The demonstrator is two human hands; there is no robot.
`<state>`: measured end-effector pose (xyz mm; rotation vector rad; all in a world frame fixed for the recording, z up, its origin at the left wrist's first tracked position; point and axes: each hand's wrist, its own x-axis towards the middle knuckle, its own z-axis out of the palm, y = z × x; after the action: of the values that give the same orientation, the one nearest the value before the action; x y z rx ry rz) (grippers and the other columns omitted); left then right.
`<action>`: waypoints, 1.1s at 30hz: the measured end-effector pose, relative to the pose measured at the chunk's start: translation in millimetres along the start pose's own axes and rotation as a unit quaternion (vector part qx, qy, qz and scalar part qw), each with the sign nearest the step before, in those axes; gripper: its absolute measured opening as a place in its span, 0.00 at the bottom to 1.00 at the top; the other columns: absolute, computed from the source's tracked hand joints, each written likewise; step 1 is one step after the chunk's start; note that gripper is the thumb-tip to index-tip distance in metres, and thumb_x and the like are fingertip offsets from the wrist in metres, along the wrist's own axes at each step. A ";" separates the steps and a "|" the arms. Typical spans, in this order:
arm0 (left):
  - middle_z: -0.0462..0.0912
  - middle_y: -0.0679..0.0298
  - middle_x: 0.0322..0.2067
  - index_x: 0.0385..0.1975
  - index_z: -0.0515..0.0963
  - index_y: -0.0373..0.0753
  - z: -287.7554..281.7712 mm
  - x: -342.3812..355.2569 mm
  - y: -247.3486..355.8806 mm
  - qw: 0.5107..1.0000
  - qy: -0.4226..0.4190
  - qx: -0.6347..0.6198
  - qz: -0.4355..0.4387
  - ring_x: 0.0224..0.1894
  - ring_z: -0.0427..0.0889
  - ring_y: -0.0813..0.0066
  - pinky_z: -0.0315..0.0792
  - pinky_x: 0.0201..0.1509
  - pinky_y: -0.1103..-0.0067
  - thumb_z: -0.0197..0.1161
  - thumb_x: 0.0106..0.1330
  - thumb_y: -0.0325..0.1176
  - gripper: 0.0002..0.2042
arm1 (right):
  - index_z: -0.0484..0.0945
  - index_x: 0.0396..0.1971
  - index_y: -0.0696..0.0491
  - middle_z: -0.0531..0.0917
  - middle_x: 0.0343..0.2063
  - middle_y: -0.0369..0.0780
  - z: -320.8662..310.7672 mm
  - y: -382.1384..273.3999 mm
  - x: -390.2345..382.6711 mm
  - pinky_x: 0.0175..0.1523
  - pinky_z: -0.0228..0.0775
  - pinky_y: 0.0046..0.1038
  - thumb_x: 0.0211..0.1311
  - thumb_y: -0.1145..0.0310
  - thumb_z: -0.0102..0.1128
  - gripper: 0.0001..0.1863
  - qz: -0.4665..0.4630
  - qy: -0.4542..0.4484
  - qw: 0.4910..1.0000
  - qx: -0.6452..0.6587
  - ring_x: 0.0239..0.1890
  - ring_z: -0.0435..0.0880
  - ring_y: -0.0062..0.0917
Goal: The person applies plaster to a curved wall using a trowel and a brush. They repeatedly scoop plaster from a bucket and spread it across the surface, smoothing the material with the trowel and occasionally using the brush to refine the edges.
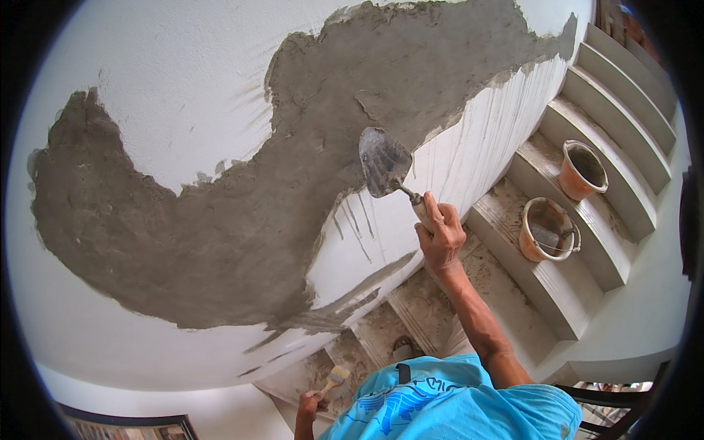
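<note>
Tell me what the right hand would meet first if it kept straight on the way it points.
The right hand aims its trowel up and left, so the blade would likely meet the grey plaster patch first; whether it already touches is unclear here.

From the right hand (pixel 441 236), the wall (pixel 198 81) bars the way between 8 and 1 o'clock, leaving room only along its face; the trowel (pixel 383 163) takes up 11. Toward 3, open air over the steps (pixel 587 282) reaches the near bucket (pixel 529 240); the far bucket (pixel 573 182) stands at 2. The shirt (pixel 455 407) fills 6, with the brush (pixel 338 375) and left hand (pixel 312 403) at 7.
</note>
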<state>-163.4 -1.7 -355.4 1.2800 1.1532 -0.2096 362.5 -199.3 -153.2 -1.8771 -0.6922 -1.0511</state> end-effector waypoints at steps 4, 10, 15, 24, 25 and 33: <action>0.86 0.49 0.33 0.49 0.78 0.27 -1.1 3.2 -14.9 1.000 -0.006 -0.006 0.003 0.25 0.84 0.64 0.84 0.31 0.69 0.57 0.69 0.31 0.15 | 0.81 0.62 0.38 0.79 0.36 0.37 -9.5 20.8 21.7 0.32 0.76 0.30 0.35 0.77 0.76 0.44 -0.050 -0.013 0.998 -0.024 0.32 0.83 0.27; 0.87 0.49 0.32 0.50 0.78 0.29 4.9 6.4 -11.8 0.999 0.015 -0.011 -0.040 0.26 0.84 0.64 0.84 0.31 0.68 0.58 0.70 0.32 0.15 | 0.81 0.62 0.39 0.79 0.37 0.37 -9.9 42.2 60.2 0.32 0.77 0.30 0.38 0.75 0.76 0.42 -0.088 -0.007 0.995 -0.040 0.32 0.83 0.27; 0.87 0.50 0.32 0.50 0.78 0.29 9.3 10.8 -6.6 0.997 0.037 -0.028 -0.055 0.26 0.84 0.65 0.84 0.31 0.68 0.57 0.71 0.32 0.15 | 0.82 0.61 0.39 0.79 0.35 0.37 2.7 42.7 74.2 0.33 0.78 0.29 0.38 0.75 0.75 0.41 -0.114 0.015 0.993 -0.014 0.32 0.82 0.26; 0.86 0.50 0.31 0.47 0.80 0.27 4.5 3.7 -16.0 0.998 0.044 -0.025 -0.034 0.25 0.83 0.66 0.83 0.31 0.70 0.57 0.70 0.34 0.16 | 0.83 0.60 0.39 0.78 0.35 0.36 8.8 63.2 63.2 0.32 0.78 0.29 0.37 0.78 0.74 0.41 -0.068 0.056 0.994 -0.066 0.31 0.82 0.25; 0.86 0.50 0.31 0.47 0.80 0.27 6.0 1.0 -15.1 0.998 0.048 -0.022 -0.040 0.25 0.83 0.66 0.83 0.31 0.70 0.57 0.70 0.35 0.16 | 0.83 0.59 0.39 0.78 0.35 0.36 6.7 62.9 60.9 0.32 0.78 0.29 0.37 0.78 0.74 0.40 -0.061 0.056 0.994 -0.071 0.31 0.82 0.25; 0.87 0.50 0.32 0.49 0.80 0.28 11.6 -6.7 1.7 0.994 -0.012 0.077 0.073 0.26 0.85 0.66 0.84 0.32 0.70 0.57 0.71 0.33 0.15 | 0.84 0.58 0.39 0.79 0.35 0.37 9.9 31.7 69.5 0.33 0.79 0.29 0.37 0.78 0.74 0.39 -0.092 0.050 0.994 -0.021 0.31 0.83 0.26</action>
<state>-158.9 -13.6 -350.9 1.4882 1.0336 -0.2089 425.2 -202.0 -108.5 -1.8079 -0.8026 -1.2761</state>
